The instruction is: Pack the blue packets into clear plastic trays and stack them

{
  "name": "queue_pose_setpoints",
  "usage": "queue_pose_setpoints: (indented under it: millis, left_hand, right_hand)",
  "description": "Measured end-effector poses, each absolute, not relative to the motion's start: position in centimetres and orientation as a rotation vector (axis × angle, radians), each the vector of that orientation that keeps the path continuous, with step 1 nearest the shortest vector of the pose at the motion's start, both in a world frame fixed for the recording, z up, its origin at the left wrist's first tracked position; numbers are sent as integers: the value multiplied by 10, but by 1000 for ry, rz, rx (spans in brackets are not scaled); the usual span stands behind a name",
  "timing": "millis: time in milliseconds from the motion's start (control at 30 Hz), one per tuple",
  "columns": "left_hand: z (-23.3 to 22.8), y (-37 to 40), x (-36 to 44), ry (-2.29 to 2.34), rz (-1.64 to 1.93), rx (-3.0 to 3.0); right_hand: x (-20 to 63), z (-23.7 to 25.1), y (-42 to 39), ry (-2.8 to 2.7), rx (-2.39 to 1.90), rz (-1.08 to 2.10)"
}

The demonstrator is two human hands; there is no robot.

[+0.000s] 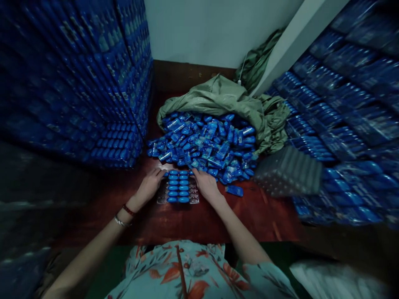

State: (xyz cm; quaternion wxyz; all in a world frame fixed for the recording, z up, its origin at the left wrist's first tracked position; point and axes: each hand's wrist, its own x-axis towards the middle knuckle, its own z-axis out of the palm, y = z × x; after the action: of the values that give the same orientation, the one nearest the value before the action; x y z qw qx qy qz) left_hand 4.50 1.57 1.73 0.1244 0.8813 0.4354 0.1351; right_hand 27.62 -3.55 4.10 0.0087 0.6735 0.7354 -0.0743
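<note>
- A clear tray (pixel 178 187) is set flat on the dark red table (pixel 193 220), just in front of the person; most of its slots are filled with small blue pieces (pixel 179 182) laid in neat rows.
- The tray is flanked by both hands. The left hand (pixel 150 184) is rested at its left edge, fingers loosely curled and touching the top corner.
- The right hand (pixel 205 183) is laid at the right edge, fingers bent down onto the tray's upper corner (whether a piece is pinched there cannot be told).
- A red band and a pale bracelet (pixel 124 216) are worn on the left wrist.
- Just beyond the tray, a loose heap of blue pieces (pixel 205 145) is spilled out of an opened green sack (pixel 224 97).
- One stray blue piece (pixel 234 190) is seen lying apart, right of the right hand.
- A stack of empty clear trays (pixel 288 171) is placed to the right of the heap.
- Filled blue trays are piled high on the left (pixel 77 79) and on the right (pixel 343 112).
</note>
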Motion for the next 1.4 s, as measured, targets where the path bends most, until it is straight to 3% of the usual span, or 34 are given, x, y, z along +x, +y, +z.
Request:
queue_pose_setpoints:
  millis: [200,433,767,900,1033,1200,1400]
  left_hand:
    - [20,32,35,1124,565,2363]
    - [28,79,83,1231,727,2145]
    - [10,103,85,1296,606,2156]
    - [3,90,60,1321,680,2124]
    - [-1,63,36,1423,843,1942]
    - [11,9,1,1545,1005,1673]
    - [20,-44,-3,1448,996,1860]
  right_hand:
    - [304,30,-46,2322,2632,-163]
    - [297,24,-21,2194,2489,-141]
    - [309,21,-72,2337,3027,-818]
    - [307,23,-93,2435,2866,-985]
    - [297,16,-86,2730,2681,-619]
    - [292,28,-66,2717,2090,-192]
    - [284,62,-46,2643,1621,-113]
